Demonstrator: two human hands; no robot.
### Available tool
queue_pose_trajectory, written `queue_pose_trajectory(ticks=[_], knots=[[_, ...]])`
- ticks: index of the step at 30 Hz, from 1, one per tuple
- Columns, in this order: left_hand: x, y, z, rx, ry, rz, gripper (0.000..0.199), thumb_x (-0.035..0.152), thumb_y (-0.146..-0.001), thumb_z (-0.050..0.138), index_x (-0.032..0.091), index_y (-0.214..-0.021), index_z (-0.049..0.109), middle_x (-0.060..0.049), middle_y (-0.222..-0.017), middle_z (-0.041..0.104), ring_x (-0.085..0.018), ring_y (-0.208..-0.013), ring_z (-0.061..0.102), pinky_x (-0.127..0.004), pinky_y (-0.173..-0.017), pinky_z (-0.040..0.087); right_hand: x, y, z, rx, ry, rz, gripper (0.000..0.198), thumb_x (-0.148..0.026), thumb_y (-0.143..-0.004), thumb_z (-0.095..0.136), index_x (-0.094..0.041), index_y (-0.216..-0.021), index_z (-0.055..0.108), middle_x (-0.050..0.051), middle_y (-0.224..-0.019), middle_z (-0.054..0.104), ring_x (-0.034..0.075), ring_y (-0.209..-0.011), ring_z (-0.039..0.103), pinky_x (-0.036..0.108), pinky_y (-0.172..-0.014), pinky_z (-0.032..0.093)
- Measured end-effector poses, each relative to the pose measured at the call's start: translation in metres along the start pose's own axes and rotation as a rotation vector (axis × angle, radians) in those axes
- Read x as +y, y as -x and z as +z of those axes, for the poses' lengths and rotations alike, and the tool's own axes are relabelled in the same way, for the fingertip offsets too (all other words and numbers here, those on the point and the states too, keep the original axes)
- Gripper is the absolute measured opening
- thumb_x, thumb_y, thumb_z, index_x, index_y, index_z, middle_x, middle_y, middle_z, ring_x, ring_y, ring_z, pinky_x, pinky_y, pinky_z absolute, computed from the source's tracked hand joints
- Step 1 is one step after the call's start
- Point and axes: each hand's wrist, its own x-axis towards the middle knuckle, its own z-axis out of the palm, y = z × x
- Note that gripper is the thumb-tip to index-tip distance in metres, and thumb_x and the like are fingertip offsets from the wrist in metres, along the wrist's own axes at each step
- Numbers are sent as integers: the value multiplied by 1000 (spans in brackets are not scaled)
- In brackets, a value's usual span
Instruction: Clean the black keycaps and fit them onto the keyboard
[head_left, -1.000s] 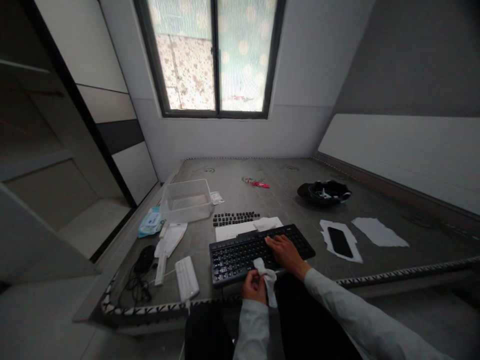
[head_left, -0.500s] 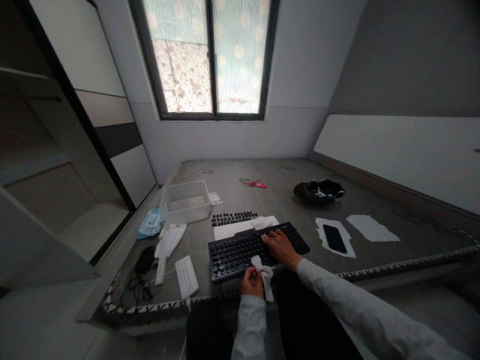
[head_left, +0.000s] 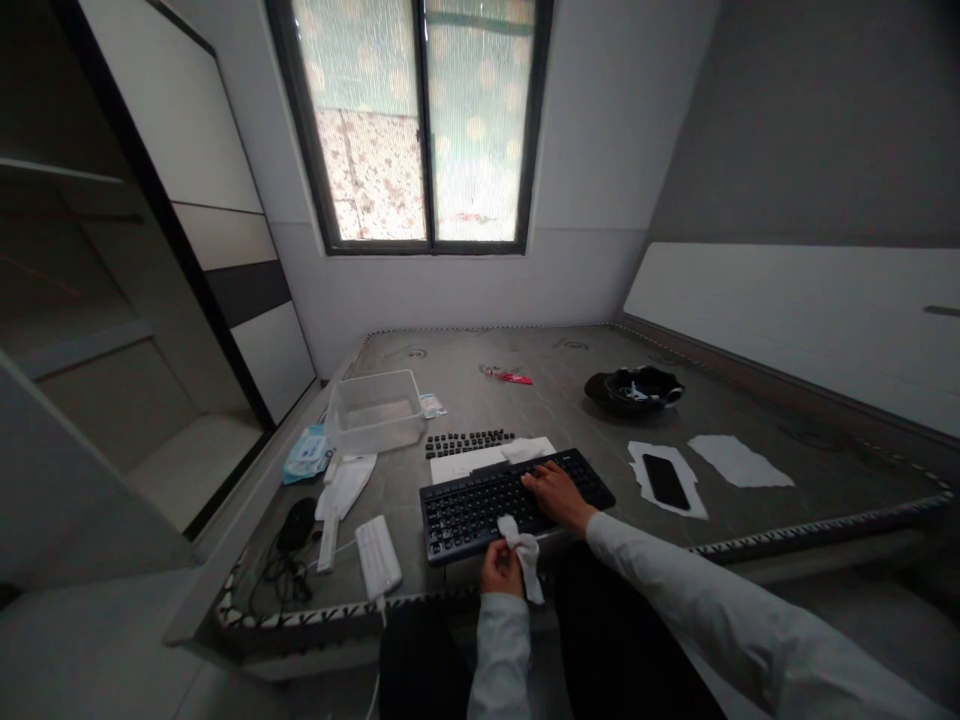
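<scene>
A black keyboard (head_left: 469,520) lies tilted on the grey mattress in front of me. My left hand (head_left: 501,570) is closed on a crumpled white tissue (head_left: 527,560) at the keyboard's front edge, with the tissue's upper end touching the front keys. Over the right half of the keys rests my right hand (head_left: 556,495), fingers stretched out across them. What lies under that palm is hidden. Just behind the keyboard are a white sheet (head_left: 454,468) and another folded tissue (head_left: 525,450). Rows of small loose black keycaps (head_left: 469,441) sit beyond the sheet.
A clear plastic bin (head_left: 375,412), a blue packet (head_left: 306,455), a black mouse (head_left: 297,524) with its cable and a white box-like device (head_left: 378,557) are on the left. To the right are a black phone (head_left: 665,482) on paper, another sheet (head_left: 739,461) and a black cap (head_left: 636,390).
The camera view has shifted slightly. Both hands keep nearly the same places on the keyboard, and the tissue in my left hand has moved a little to the left.
</scene>
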Motion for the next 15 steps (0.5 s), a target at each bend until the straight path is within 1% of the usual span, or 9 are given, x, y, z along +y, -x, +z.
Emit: queue_pose_trajectory(ticks=[3, 8, 12, 15], knots=[[-4, -2, -2, 0, 18, 39, 23, 37, -55, 74, 17, -66, 69, -3, -57, 60, -16, -53, 51, -25, -49, 35, -2, 1, -2, 11, -16, 44, 30, -13, -90, 45, -17, -108, 69, 10, -88, 72, 22, -93, 61, 33, -86, 34], [-4, -2, -2, 22, 53, 36, 25, 38, -54, 74, 17, -64, 68, -4, -57, 62, -19, -57, 54, -29, -54, 40, 4, 5, -5, 43, -59, 141, 31, -19, -93, 45, -22, -109, 71, 7, -90, 72, 18, -89, 63, 29, -83, 36], [-3, -2, -2, 24, 69, 33, 27, 39, -53, 74, 17, -65, 67, -3, -58, 62, -19, -59, 55, -29, -56, 41, 18, 13, -10, 81, -75, 214, 35, -21, -95, 43, -25, -119, 67, 7, -101, 73, 19, -95, 62, 31, -86, 37], [-3, 0, -1, 20, 59, 39, 27, 41, -53, 74, 17, -64, 66, -2, -57, 61, -17, -58, 54, -26, -53, 38, 21, 17, -12, 99, -91, 181, 37, -22, -95, 44, -27, -127, 62, 7, -120, 70, 21, -106, 59, 34, -92, 37]])
